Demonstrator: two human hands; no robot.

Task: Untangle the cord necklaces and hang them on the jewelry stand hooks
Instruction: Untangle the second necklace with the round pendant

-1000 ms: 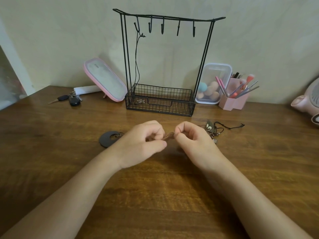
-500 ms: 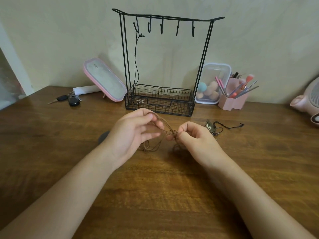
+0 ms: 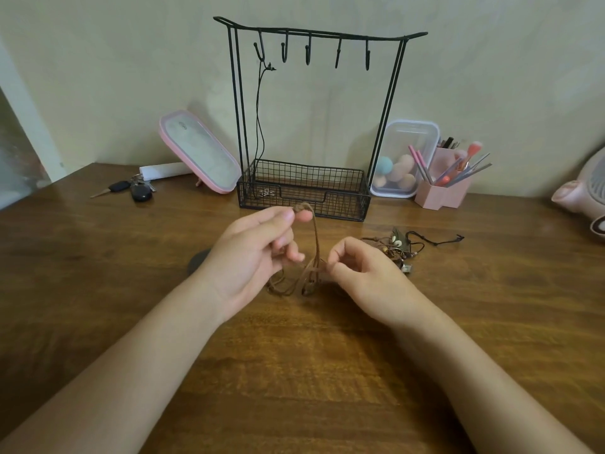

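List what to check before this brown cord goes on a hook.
1. Left hand pinches the cord's knotted top end: ok.
2. Right hand pinches the cord lower down: ok.
3. Cord untangled: not ok, its lower loops bunch together.
4. Cord free of the pile: cannot tell, the right hand hides the gap.
5. Free hook on the stand: ok, only the leftmost holds a black necklace.

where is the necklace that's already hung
Head view, left of centre: the black cord necklace hangs from the leftmost hook of the jewelry stand, pendant in the wire basket.
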